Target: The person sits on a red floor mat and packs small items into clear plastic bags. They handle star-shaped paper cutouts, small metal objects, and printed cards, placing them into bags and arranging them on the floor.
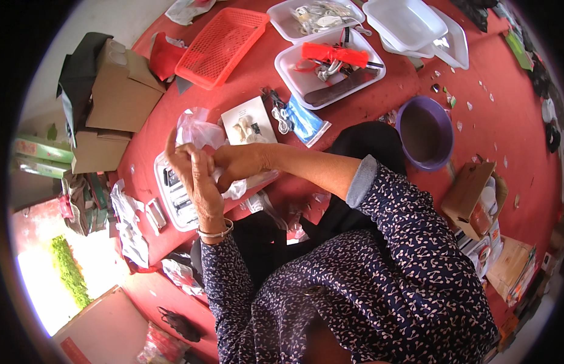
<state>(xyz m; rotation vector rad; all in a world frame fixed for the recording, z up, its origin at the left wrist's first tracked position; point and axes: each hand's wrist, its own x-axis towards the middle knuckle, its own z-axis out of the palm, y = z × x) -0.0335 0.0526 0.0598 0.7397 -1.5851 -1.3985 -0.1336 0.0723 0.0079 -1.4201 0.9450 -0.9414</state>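
My left hand (195, 173), with a bracelet at its wrist, is raised above a white tray (183, 222) holding several black and silver items. Its index finger points up while other fingers bend toward my right hand (242, 162). The right hand comes across from the right, fingers curled closed against the left. Something small and whitish shows between them, too covered to name. Thin white plastic (235, 191) hangs just below the right hand. Beyond the hands lie a clear pinkish plastic bag (200, 128) and a white flat box (234, 114) with small beige and black pieces on top.
Behind are a red plastic basket (200, 60), a white bin (285, 67) of tools and cables, and a blue packet (306, 124). A purple basin (447, 136) and an open cardboard box (458, 194) stand at right. Cardboard cartons (121, 91) stack up at left.
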